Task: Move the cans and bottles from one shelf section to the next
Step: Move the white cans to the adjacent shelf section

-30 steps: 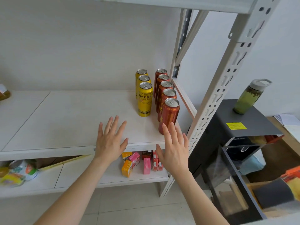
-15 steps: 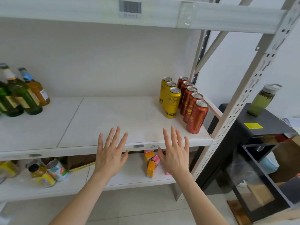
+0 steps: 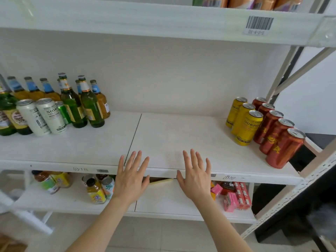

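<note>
Your cans and bottles sit at the two ends of the white middle shelf board [image 3: 172,137]. On the right section stand a row of three tall yellow metal cans [image 3: 243,124] and, just beside them, a row of five tall red metal cans [image 3: 276,137], all upright near the grey slotted upright post [image 3: 283,70]. On the left section, past the seam [image 3: 133,135] between the boards, green glass bottles [image 3: 91,108], amber bottles with blue neck labels [image 3: 32,90] and two white cans [image 3: 43,115] cluster together.

Your left hand [image 3: 130,177] and right hand [image 3: 195,177] are at the shelf's front edge, between the two groups, fingers straight and spread, holding nothing. I cannot tell whether they touch the edge.

Below, the lower shelf [image 3: 163,200] carries small yellow-labelled juice bottles [image 3: 95,192] and pink cartons [image 3: 234,199]. A barcode label [image 3: 259,23] sits on the top shelf.
</note>
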`<control>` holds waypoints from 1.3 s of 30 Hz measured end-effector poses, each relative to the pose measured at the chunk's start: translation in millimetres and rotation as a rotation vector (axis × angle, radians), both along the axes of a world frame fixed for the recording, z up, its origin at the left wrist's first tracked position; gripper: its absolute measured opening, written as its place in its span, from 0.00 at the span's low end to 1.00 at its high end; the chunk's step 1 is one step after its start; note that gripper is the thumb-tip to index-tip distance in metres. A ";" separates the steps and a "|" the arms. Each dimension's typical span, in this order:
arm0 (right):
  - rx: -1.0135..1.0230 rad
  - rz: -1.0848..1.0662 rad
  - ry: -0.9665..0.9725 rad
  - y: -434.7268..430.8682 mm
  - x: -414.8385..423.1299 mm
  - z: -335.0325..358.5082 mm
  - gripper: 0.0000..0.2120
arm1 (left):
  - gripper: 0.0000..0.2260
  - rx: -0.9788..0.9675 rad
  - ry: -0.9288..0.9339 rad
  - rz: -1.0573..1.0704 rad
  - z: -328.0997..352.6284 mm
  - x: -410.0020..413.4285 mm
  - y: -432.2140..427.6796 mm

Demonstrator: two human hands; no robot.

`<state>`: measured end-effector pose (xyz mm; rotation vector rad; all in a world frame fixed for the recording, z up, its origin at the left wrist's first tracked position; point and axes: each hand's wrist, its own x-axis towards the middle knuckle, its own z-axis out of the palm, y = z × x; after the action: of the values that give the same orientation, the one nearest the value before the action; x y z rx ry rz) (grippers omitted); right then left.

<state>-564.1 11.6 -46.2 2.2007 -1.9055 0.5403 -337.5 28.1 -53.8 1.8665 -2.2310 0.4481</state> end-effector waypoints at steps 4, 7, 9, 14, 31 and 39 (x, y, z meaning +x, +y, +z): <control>0.030 0.010 0.022 -27.0 44.4 -4.8 0.33 | 0.28 0.041 -0.045 0.049 4.8 46.7 -20.4; 0.049 0.006 0.030 -49.4 79.4 -7.0 0.33 | 0.28 0.046 -0.059 0.054 8.9 83.7 -37.8; 0.054 0.006 0.044 -60.5 103.9 -5.8 0.34 | 0.27 0.040 -0.050 0.075 11.5 110.4 -45.9; 0.061 0.014 0.074 -71.9 169.0 1.8 0.34 | 0.28 0.020 -0.008 0.101 13.9 178.1 -53.4; 0.071 -0.022 0.036 -68.9 434.0 0.2 0.34 | 0.29 0.057 0.026 0.125 15.6 453.9 -51.7; 0.028 -0.024 -0.009 -112.8 505.8 3.2 0.34 | 0.29 -0.017 0.055 0.136 18.7 523.0 -92.3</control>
<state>-58.3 -101.2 -43.0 2.1925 -1.9534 0.5232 185.5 -64.2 -35.1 2.0046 -2.0680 0.4311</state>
